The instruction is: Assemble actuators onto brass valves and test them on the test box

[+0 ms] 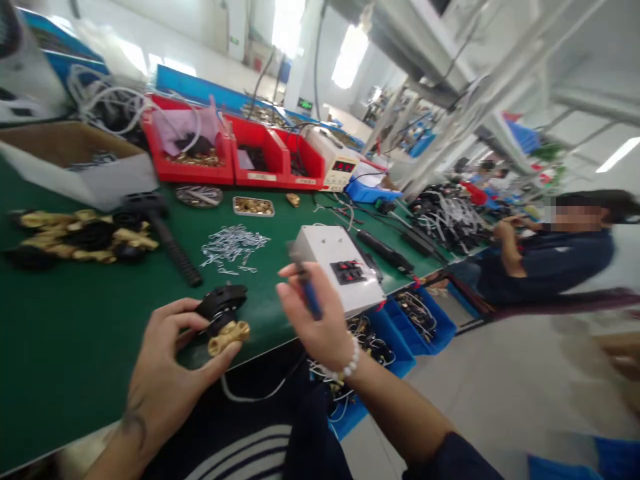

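Observation:
My left hand [175, 353] is closed around a brass valve fitting [230, 337] with a black round cap [223, 303], holding it at the table's near edge. A white cable [250, 399] hangs below it. My right hand [320, 313] grips a small blue-handled tool [311, 297], its upper end blurred, in front of a white box with red and black terminals [350, 272]. Between and beyond the hands lies a pile of silver wire clips [233, 247]. A black mallet [170, 243] rests left of the clips.
Brass and black valve parts [85, 237] lie at left, near a cardboard box [80, 167]. Red bins [195, 167] and a power supply [333, 160] line the back. Blue bins [425, 320] of wired parts stand below the edge. A person [555, 247] sits at right.

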Action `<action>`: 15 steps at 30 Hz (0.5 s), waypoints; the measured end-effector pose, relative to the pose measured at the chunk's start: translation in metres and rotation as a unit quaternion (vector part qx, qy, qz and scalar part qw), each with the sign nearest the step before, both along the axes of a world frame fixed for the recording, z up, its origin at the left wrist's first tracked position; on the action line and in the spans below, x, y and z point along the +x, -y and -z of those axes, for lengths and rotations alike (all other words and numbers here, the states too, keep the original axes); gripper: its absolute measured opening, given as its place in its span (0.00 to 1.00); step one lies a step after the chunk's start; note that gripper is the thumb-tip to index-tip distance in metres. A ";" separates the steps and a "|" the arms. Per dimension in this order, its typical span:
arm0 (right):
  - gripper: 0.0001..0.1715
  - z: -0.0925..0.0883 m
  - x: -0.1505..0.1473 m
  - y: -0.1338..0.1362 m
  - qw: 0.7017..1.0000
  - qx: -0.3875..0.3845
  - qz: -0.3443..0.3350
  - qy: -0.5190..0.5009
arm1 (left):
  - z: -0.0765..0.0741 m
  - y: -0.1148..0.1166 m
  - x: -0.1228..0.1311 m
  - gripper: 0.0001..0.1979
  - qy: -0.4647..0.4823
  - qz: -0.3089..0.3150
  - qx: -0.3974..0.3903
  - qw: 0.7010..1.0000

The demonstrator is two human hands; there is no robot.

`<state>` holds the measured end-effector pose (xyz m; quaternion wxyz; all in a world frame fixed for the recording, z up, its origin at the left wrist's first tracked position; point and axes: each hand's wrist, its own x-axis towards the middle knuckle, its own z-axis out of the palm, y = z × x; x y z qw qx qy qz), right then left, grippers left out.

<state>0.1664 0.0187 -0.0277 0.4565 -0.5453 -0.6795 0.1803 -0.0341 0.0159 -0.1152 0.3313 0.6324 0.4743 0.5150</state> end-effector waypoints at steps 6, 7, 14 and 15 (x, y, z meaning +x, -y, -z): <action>0.13 -0.009 0.022 -0.008 0.956 -0.092 -0.161 0.226 | -0.017 -0.002 0.004 0.17 0.016 -0.019 -0.012 1.000; 0.12 -0.013 0.023 -0.009 0.957 -0.086 -0.167 0.223 | -0.017 -0.002 0.004 0.17 0.022 -0.017 -0.014 1.000; 0.10 -0.013 0.019 -0.015 0.971 0.007 -0.107 0.212 | -0.020 -0.002 0.004 0.17 0.038 0.003 -0.009 0.999; 0.11 -0.012 0.019 -0.016 0.956 -0.013 -0.129 0.261 | -0.021 -0.002 0.004 0.17 0.037 0.004 -0.008 0.999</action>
